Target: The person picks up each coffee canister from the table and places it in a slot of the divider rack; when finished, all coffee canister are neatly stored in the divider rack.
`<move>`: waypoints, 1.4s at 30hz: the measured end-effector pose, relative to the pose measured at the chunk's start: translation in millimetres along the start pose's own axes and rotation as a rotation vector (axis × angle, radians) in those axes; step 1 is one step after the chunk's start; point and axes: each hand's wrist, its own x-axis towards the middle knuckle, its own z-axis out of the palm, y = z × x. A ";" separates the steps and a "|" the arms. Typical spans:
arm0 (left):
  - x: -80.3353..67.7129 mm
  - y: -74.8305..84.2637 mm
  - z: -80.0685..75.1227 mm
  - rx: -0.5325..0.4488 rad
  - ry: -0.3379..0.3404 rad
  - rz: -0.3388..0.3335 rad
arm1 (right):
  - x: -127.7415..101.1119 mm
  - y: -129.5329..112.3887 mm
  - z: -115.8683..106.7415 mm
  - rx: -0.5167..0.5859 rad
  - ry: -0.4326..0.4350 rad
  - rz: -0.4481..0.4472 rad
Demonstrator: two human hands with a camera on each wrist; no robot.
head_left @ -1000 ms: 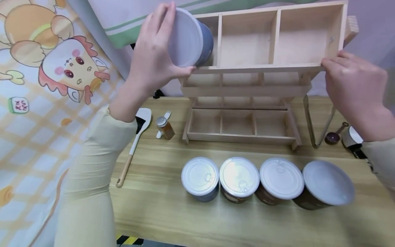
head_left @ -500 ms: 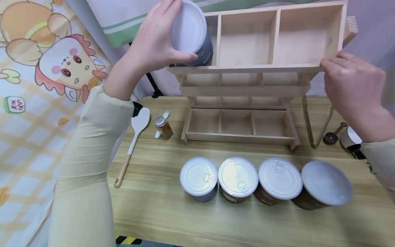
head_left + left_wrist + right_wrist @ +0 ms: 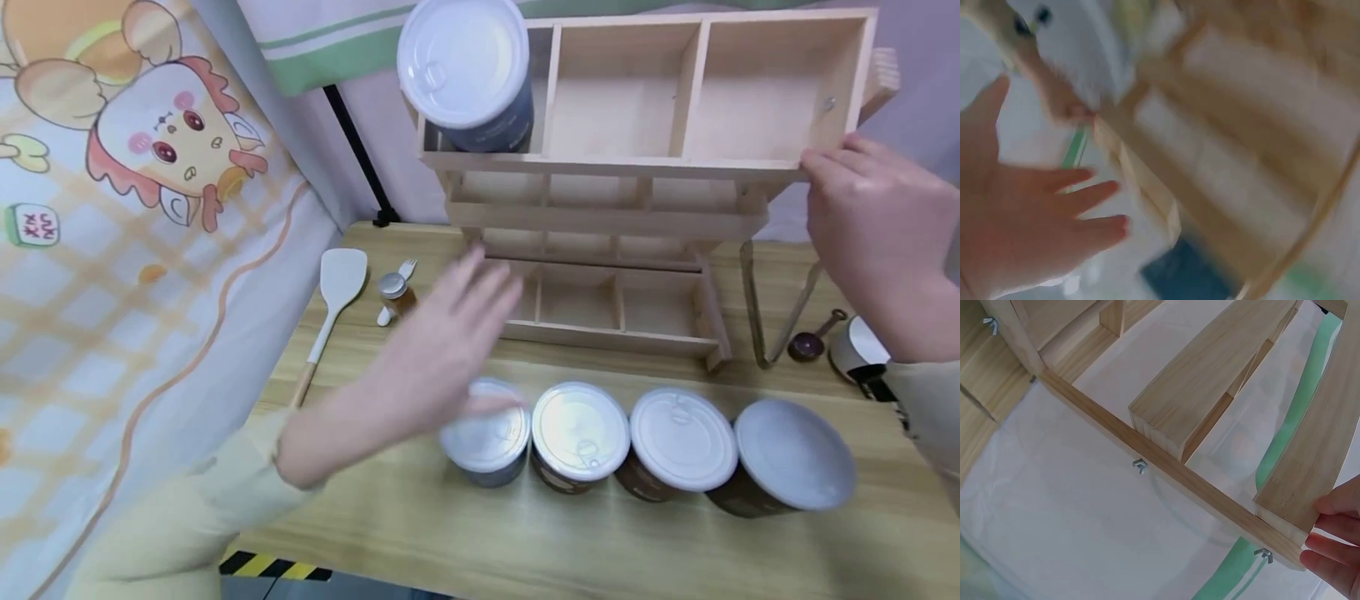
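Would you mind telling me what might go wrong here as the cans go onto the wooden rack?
The can in the top-left compartment looks tilted and may tip out. The rack seems steadied only by the right hand at its top corner, so it may wobble. The left hand, blurred above the leftmost table can, might knock the close-packed row.

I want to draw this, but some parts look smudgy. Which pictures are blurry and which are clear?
Head view: the left hand is smeared, while the cans and wooden rack are sharp. Left wrist view: blurred all over. Right wrist view: crisp, with the right hand at the edge.
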 end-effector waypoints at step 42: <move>53.0 -5.5 -33.8 0.159 0.772 0.001 | -11.1 -2.3 -2.7 0.009 0.074 0.021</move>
